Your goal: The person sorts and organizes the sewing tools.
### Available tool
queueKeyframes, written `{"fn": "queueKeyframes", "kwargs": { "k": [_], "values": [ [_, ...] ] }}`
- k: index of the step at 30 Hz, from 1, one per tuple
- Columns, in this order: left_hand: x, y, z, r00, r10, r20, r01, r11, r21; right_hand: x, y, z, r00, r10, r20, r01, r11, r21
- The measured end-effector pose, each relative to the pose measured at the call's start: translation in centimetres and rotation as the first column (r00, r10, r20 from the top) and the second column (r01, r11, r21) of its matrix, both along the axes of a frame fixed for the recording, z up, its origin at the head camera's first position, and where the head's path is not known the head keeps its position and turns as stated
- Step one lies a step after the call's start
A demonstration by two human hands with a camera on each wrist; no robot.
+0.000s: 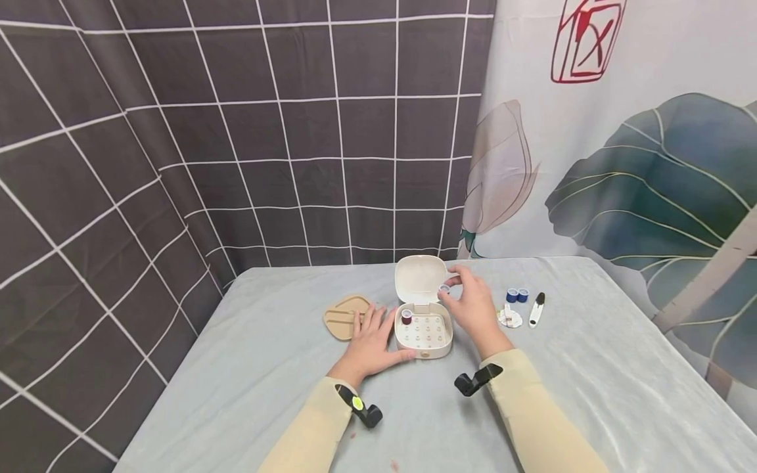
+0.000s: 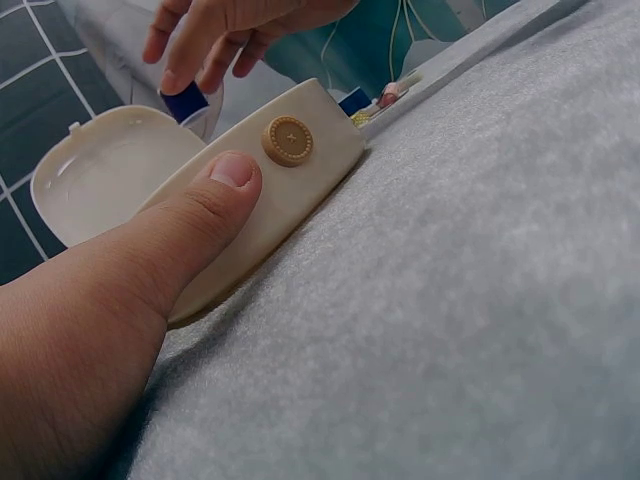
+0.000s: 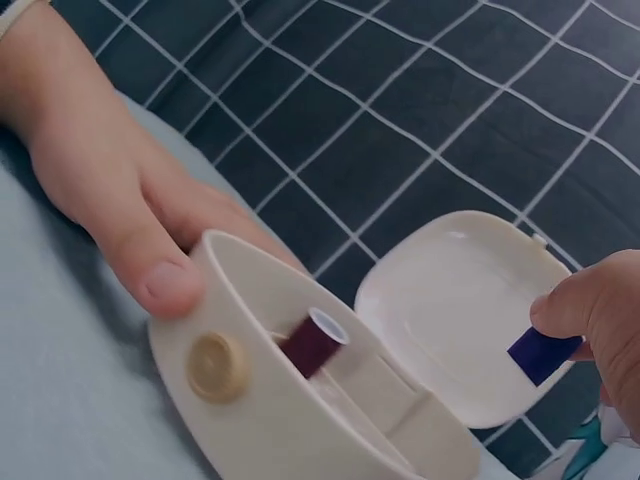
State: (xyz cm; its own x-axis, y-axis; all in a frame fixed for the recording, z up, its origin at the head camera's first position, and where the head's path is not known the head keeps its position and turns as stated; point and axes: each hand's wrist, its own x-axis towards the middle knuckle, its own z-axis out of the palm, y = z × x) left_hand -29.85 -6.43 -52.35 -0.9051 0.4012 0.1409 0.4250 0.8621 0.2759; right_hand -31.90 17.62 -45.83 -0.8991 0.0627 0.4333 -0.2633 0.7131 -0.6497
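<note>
A cream sewing box (image 1: pixel 408 349) stands on the table with its lid (image 1: pixel 421 279) raised at the back. Rows of small pegs fill its inner tray (image 1: pixel 430 332), and a dark red thread spool (image 3: pixel 314 345) stands at the tray's back left. My left hand (image 1: pixel 371 347) steadies the box's left side, fingers extended, thumb against the front near a round tan button (image 2: pixel 287 141). Beside the lid's right edge, above the box, my right hand (image 1: pixel 475 309) pinches a dark blue thread spool (image 3: pixel 543 354) between thumb and fingers.
Left of the box lies a flat tan grooved board (image 1: pixel 338 320), partly behind my left fingers. To the right are two blue spools (image 1: pixel 512 295), a white card-like piece (image 1: pixel 511 320) with small items, and a black-and-white slim tool (image 1: pixel 537 310).
</note>
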Motion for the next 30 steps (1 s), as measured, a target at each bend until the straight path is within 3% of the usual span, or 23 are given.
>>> {"fn": "queueKeyframes", "kwargs": {
  "k": [19, 30],
  "values": [
    [0.0, -0.2, 0.1, 1.0, -0.002, -0.014, 0.002, 1.0, -0.018, 0.1, -3.0, -2.0, 0.995, 0.101, 0.005, -0.101, 0.994, 0.034],
    [0.1, -0.1, 0.4, 1.0, -0.005, 0.003, 0.005, 1.0, -0.003, 0.4, -3.5, -2.6, 0.994, 0.098, 0.047, -0.101, 0.993, 0.066]
  ]
}}
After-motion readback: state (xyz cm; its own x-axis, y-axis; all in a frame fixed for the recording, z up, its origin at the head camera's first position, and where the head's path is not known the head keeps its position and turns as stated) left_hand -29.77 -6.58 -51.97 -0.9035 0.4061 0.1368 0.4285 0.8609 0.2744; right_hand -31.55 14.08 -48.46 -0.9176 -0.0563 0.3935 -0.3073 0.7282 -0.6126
